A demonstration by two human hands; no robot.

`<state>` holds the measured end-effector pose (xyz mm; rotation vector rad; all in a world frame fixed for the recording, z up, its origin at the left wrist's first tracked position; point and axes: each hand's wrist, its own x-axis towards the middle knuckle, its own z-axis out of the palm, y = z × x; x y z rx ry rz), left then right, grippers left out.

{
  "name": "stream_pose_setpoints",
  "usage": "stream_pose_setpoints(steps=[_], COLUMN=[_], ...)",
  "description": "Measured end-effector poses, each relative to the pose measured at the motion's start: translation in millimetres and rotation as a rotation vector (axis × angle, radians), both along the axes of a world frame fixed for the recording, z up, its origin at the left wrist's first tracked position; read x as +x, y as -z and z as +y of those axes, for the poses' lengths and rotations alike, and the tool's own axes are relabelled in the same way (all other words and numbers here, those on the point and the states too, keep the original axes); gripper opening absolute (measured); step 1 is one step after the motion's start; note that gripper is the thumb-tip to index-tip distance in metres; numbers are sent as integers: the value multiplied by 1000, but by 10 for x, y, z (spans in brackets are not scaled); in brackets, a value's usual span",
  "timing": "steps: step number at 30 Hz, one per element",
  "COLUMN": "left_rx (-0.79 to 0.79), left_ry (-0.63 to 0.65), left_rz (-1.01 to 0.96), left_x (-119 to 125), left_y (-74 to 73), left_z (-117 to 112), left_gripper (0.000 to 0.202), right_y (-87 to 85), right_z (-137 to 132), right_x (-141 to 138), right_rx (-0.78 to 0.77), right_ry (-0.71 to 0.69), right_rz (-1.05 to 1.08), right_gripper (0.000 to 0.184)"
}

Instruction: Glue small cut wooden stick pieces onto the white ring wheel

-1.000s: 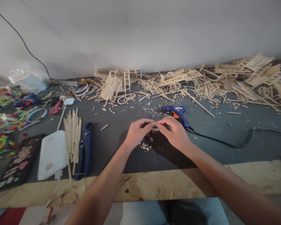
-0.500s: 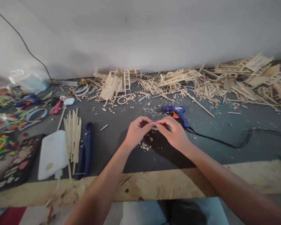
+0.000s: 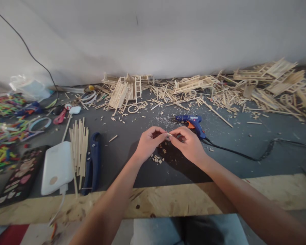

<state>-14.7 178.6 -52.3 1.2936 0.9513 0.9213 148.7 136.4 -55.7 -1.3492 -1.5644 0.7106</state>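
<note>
My left hand (image 3: 150, 143) and my right hand (image 3: 188, 142) meet fingertip to fingertip over the dark table. Pinched between their thumbs and forefingers is a small pale piece (image 3: 169, 134), mostly covered by the fingers, so its full shape is unclear. Just beyond my right hand lies a blue glue gun (image 3: 191, 119) with an orange trigger and a small red light. Under the hands are several tiny cut wood bits (image 3: 157, 159). Thin glue strands (image 3: 163, 119) spread near the gun's nozzle.
Left of my hands lie a blue pipe cutter (image 3: 94, 160), a bundle of thin wooden sticks (image 3: 79, 143), a white power bank (image 3: 57, 166) and a dark patterned phone case (image 3: 22, 173). Small stick-built models (image 3: 119, 93) and loose sticks line the wall. A black cord (image 3: 234, 153) runs right.
The pale piece has turned slightly between my fingertips; a curved edge seen below it earlier shows less now. Both hands stay nearly in place.
</note>
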Motion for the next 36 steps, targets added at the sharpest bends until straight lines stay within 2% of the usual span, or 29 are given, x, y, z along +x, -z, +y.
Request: stream_pose_setpoints(steps=[13, 20, 36], left_rx=[-71, -90, -104], left_ry=[21, 48, 54], left_rz=[-72, -106, -122], left_x=[12, 1, 2], left_y=[-73, -66, -54], left_z=[-19, -27, -19], left_gripper=[16, 15, 12], right_y=[15, 10, 19], right_z=[5, -1, 7], right_x=[8, 13, 22], right_rx=[89, 125, 116], right_ry=[-18, -18, -1], right_rz=[-34, -60, -70], right_gripper=[7, 7, 6])
